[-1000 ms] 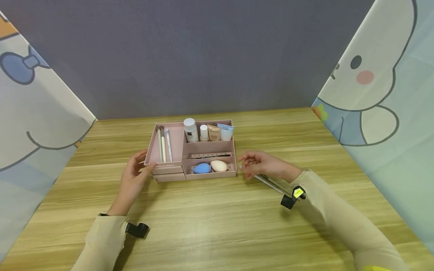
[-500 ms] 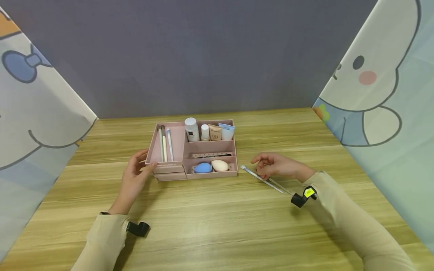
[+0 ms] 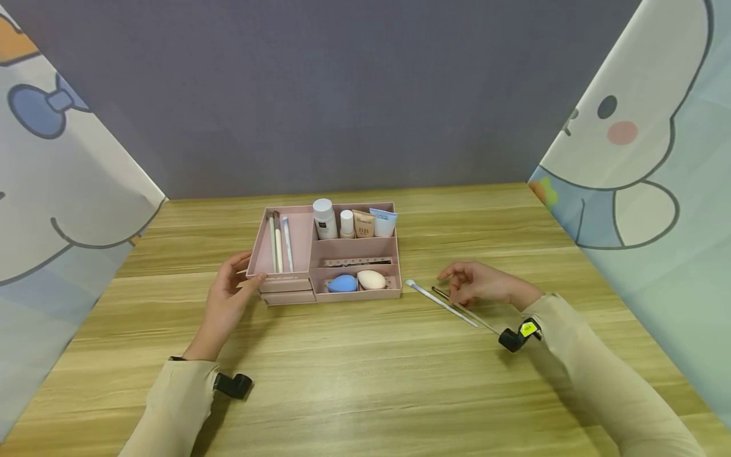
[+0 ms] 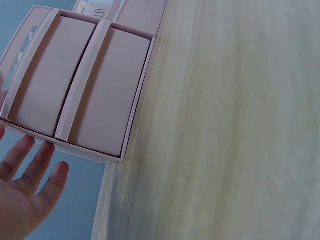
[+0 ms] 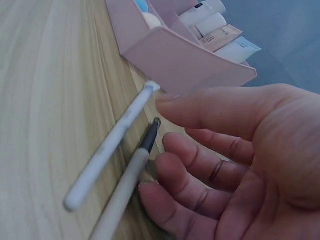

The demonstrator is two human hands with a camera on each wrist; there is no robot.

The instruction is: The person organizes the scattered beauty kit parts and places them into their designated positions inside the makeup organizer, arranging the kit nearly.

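A pink desktop organizer (image 3: 299, 244) stands on the wooden table. My left hand (image 3: 224, 303) touches its front left corner; the left wrist view shows fairly straight fingers with tips against its side. My right hand (image 3: 485, 284) hovers beside two makeup brushes, fingers loosely bent and holding nothing. One is a white brush (image 3: 441, 303) with a pale head, lying nearer the organizer. The other, a dark-tipped brush (image 5: 127, 180), lies just beside my right fingertips in the right wrist view. Several brushes (image 3: 278, 247) lie in the organizer's left tray.
At the organizer's back stand a white bottle (image 3: 325, 222), a small white-capped bottle (image 3: 347, 225), a tan tube (image 3: 363, 225) and a light blue tube (image 3: 384, 224). A blue sponge (image 3: 342, 284) and a cream sponge (image 3: 372, 280) sit in front. A grey panel (image 3: 342, 95) rises behind.
My right hand has moved right, away from the organizer and along the two brushes, uncovering more of them. My left hand has stayed at the organizer's corner.
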